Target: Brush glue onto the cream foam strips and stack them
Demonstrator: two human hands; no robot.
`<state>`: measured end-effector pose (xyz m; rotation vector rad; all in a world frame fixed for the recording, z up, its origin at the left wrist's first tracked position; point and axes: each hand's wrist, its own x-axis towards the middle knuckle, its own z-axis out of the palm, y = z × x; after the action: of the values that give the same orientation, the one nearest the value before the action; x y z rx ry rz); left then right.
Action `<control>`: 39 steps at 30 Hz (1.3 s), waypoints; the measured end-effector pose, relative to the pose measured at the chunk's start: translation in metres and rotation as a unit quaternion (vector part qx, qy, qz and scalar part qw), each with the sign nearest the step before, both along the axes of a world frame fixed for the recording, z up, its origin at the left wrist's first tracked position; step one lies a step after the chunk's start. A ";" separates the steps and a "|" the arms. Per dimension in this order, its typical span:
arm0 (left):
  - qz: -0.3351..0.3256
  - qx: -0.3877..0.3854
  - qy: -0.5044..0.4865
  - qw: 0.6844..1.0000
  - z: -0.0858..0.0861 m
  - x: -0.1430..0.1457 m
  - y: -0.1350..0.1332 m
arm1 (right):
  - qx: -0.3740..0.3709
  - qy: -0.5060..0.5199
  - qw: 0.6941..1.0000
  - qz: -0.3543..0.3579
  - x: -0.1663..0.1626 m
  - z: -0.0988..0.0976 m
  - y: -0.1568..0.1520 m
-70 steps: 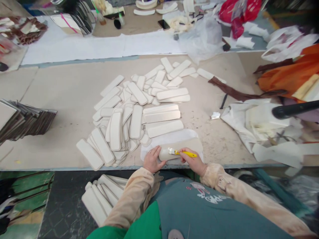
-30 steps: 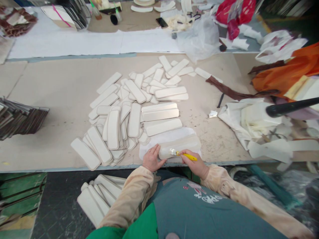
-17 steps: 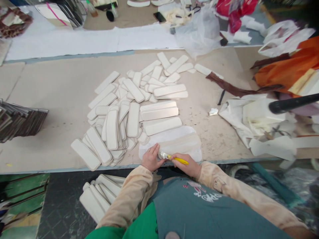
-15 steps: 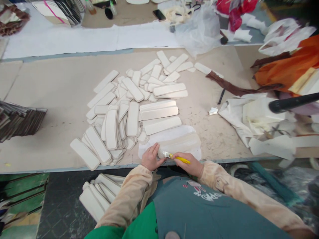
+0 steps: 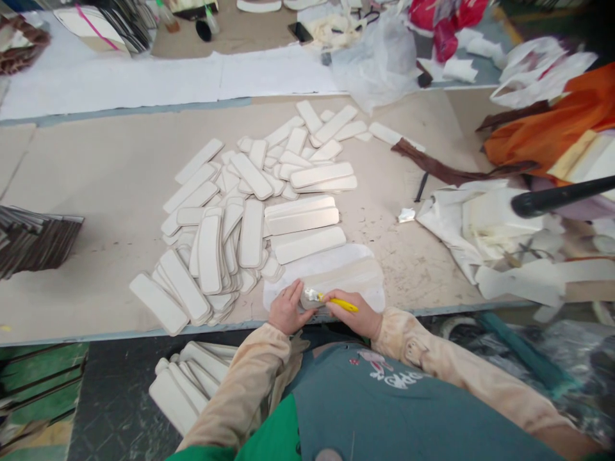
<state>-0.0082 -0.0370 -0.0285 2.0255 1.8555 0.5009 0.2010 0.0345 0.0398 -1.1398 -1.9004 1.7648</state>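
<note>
A long pale strip (image 5: 346, 275) with rounded ends lies on a white sheet (image 5: 336, 255) at the table's near edge. My left hand (image 5: 285, 307) presses flat on the strip's left end. My right hand (image 5: 352, 312) grips a small brush with a yellow handle (image 5: 339, 302). The brush's white bristles (image 5: 311, 295) touch the strip just beside my left fingers. A large heap of similar cream strips (image 5: 240, 211) spreads out behind and to the left of the sheet.
A stack of dark boards (image 5: 36, 238) sits at the left edge. White cloth, scraps and a black bar (image 5: 560, 197) crowd the right; orange fabric (image 5: 552, 134) lies behind. More cream strips (image 5: 185, 387) are piled below the table edge, by my left arm.
The brush tip has slid left along the strip, from near its middle toward my left fingers. My left hand has stayed on the strip's left end.
</note>
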 end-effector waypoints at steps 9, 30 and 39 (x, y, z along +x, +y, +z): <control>0.001 0.020 0.009 1.000 -0.001 0.000 0.000 | -0.050 -0.059 0.971 -0.226 0.071 -0.008 0.038; 0.007 0.009 0.025 1.000 0.002 0.004 0.000 | 0.230 -0.067 0.966 0.097 0.022 0.011 -0.010; 0.009 0.010 0.015 1.000 -0.001 0.004 -0.002 | 0.161 -0.171 0.951 -0.199 0.113 0.003 0.019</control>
<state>-0.0045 -0.0392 -0.0294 2.0407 1.8962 0.4985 0.3139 0.0531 0.0427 -1.6354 -1.8730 1.0530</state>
